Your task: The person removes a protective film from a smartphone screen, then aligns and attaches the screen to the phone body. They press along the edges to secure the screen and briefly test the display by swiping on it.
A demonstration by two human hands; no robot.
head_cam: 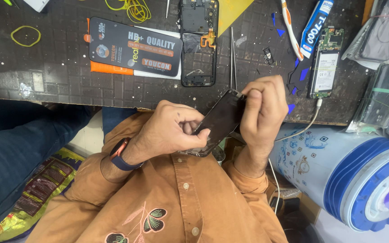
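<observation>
A dark phone screen panel [219,120] is held tilted in front of my chest, just off the table's near edge. My left hand [169,130] grips its lower end, thumb pressed on the glass, a watch on the wrist. My right hand [262,110] closes around its upper end, fingers curled over the top edge. On the dark table behind lies an opened phone frame [198,42] with its inner parts exposed, and long tweezers [232,56] lie beside it.
A dark flat package on an orange card [133,47] lies left of the frame. A phone body with battery [325,65], a glue tube [317,24], a toothbrush [290,27] and rubber bands [25,35] sit on the table. A blue-and-white water jug [347,173] stands at right.
</observation>
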